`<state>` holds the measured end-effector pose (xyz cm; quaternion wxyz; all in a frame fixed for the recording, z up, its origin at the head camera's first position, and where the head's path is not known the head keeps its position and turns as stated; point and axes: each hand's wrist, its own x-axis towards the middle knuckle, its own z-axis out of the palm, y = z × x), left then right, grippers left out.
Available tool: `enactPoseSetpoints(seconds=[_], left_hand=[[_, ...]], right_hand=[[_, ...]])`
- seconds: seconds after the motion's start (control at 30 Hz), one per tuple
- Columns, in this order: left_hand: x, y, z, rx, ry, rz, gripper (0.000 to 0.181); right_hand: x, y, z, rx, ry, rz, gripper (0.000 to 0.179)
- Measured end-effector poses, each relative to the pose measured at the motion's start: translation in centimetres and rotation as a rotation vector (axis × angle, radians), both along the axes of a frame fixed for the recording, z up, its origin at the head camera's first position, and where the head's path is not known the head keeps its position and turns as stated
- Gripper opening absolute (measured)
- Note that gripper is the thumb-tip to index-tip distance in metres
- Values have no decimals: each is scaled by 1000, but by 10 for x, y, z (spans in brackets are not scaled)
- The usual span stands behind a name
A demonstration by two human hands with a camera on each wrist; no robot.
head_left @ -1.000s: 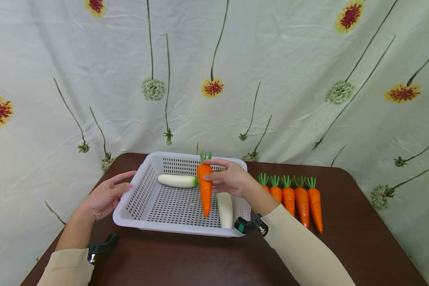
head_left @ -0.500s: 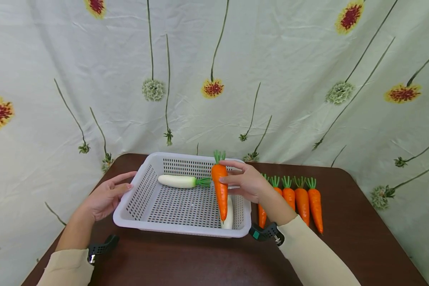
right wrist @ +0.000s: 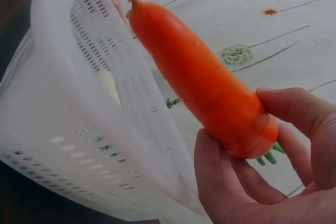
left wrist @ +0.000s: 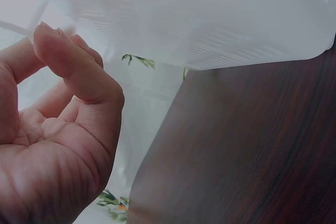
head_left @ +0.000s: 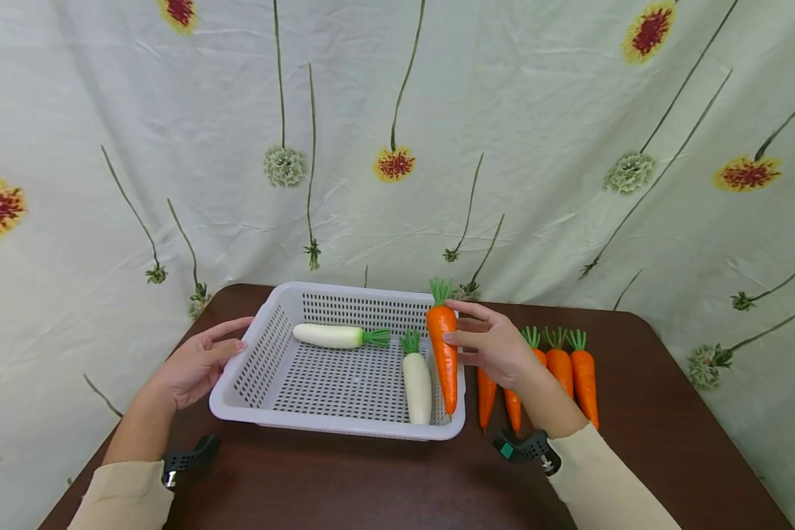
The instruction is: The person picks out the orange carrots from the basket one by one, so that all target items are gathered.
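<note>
An orange carrot [head_left: 443, 361] with green stubs is pinched near its top between my right hand's [head_left: 493, 346] thumb and fingers. It hangs tip down over the right side of a white perforated plastic basket [head_left: 291, 421]. In the right wrist view the carrot [right wrist: 202, 77] slants above the basket's rim. My left hand [head_left: 199, 364] grips the basket's left rim; its curled thumb and fingers show by the basket wall in the left wrist view. Inside the basket lie two white radishes with green tops: one radish [head_left: 327, 336] sideways at the back, another radish [head_left: 417, 386] lengthwise at the right.
Several more carrots [head_left: 584, 383] lie in a row on the dark brown table [head_left: 344, 486], right of the basket, partly behind my right forearm. A pale flowered cloth [head_left: 536, 147] hangs behind the table.
My right hand has carried the carrot rightward, from above the basket's middle to its right side. The right radish is now uncovered. My left hand and the basket have stayed put.
</note>
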<state>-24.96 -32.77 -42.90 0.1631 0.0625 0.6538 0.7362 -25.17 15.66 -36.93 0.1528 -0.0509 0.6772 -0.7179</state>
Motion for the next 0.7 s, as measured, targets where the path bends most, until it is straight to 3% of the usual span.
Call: enactPoseSetpoints(seconds=[0.7], left_hand=[[1, 2, 2, -15, -14, 17, 57]], right_hand=[[11, 73, -16, 13, 85, -88, 61]])
